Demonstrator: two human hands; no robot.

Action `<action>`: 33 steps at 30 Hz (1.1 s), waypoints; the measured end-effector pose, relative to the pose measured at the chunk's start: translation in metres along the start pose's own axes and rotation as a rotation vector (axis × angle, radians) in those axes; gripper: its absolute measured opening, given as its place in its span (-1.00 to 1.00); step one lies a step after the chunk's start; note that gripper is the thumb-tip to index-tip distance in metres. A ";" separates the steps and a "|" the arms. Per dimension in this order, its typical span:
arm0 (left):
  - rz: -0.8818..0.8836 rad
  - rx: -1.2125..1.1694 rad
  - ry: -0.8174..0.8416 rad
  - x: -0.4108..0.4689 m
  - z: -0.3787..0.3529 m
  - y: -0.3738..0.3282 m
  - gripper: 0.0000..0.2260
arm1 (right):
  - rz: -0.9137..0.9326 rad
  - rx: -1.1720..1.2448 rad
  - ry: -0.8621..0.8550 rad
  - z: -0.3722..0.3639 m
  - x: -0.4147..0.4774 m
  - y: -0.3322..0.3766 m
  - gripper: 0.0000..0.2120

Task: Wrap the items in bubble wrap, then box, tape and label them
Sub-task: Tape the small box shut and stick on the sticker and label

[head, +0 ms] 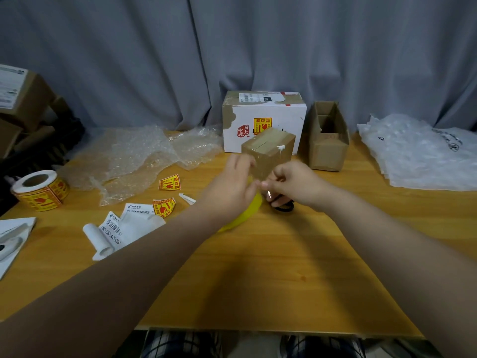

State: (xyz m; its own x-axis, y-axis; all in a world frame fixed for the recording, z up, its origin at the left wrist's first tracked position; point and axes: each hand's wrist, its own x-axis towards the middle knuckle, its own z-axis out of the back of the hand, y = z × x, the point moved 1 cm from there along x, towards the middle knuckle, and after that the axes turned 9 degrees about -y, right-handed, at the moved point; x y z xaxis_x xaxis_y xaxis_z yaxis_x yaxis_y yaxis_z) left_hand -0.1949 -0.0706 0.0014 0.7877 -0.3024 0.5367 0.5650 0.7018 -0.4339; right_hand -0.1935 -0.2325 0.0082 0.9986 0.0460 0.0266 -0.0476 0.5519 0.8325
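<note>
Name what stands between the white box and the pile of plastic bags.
An open brown cardboard box stands there, right beside the white box and short of the bags, as the head view shows.

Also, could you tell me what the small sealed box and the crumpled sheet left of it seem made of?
The small sealed box looks like matte brown cardboard, glossy tape along its seam. The crumpled sheet is likely clear plastic bubble wrap: shiny, bubbled surface.
</note>
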 end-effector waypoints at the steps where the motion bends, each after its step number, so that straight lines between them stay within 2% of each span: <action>1: -0.042 0.015 0.063 -0.003 -0.003 -0.003 -0.73 | -0.029 -0.023 0.010 0.001 0.000 -0.008 -0.78; 5: -0.185 0.144 0.461 -0.013 -0.022 -0.013 -0.78 | -0.056 -0.132 -0.134 0.010 0.005 -0.032 -0.76; 7: -0.180 0.128 0.570 -0.010 -0.028 -0.017 -0.79 | -0.026 -0.167 -0.203 0.010 0.011 -0.036 -0.83; 9: -0.060 -0.006 0.519 0.007 -0.028 -0.016 -0.80 | 0.055 -0.240 -0.281 0.010 0.020 -0.036 -0.91; 12: 0.119 -0.106 0.158 0.050 -0.021 0.003 -0.88 | 0.137 -0.343 -0.400 0.014 0.042 -0.033 -0.74; 13: 0.137 -0.061 0.064 0.065 -0.019 0.013 -0.81 | 0.153 -0.375 -0.424 0.016 0.050 -0.030 -0.66; 14: 0.130 0.009 0.037 0.078 -0.020 0.025 -0.69 | 0.164 -0.407 -0.424 0.017 0.060 -0.027 -0.60; 16: 0.044 0.185 0.162 0.102 -0.028 0.047 -0.49 | 0.148 -0.487 -0.347 0.014 0.077 -0.021 -0.48; 17: -0.022 0.254 0.247 0.112 -0.032 0.056 -0.44 | 0.132 -0.536 -0.294 0.010 0.084 -0.020 -0.43; 20: -0.114 0.214 0.408 0.130 -0.040 0.073 -0.47 | 0.117 -0.681 -0.241 -0.001 0.098 -0.020 -0.33; 23: -0.205 0.274 0.393 0.128 -0.047 0.075 -0.47 | 0.138 -0.801 -0.258 -0.002 0.101 -0.021 -0.32; 26: -0.262 0.315 0.309 0.119 -0.055 0.073 -0.53 | 0.178 -0.831 -0.276 -0.002 0.100 -0.020 -0.38; 30: -0.281 0.272 0.309 0.114 -0.039 0.079 -0.47 | 0.228 -0.602 -0.190 0.007 0.097 -0.027 -0.41; 33: -0.374 0.236 0.255 0.107 -0.021 0.076 -0.59 | 0.260 -0.471 -0.128 0.013 0.093 -0.035 -0.38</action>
State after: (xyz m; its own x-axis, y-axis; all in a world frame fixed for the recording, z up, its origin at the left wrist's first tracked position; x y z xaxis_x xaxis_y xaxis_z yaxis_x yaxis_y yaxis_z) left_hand -0.0625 -0.0630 0.0101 0.5937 -0.6881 0.4173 0.7722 0.6329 -0.0550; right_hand -0.0981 -0.2590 -0.0113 0.9462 0.1451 0.2892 -0.2689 0.8498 0.4533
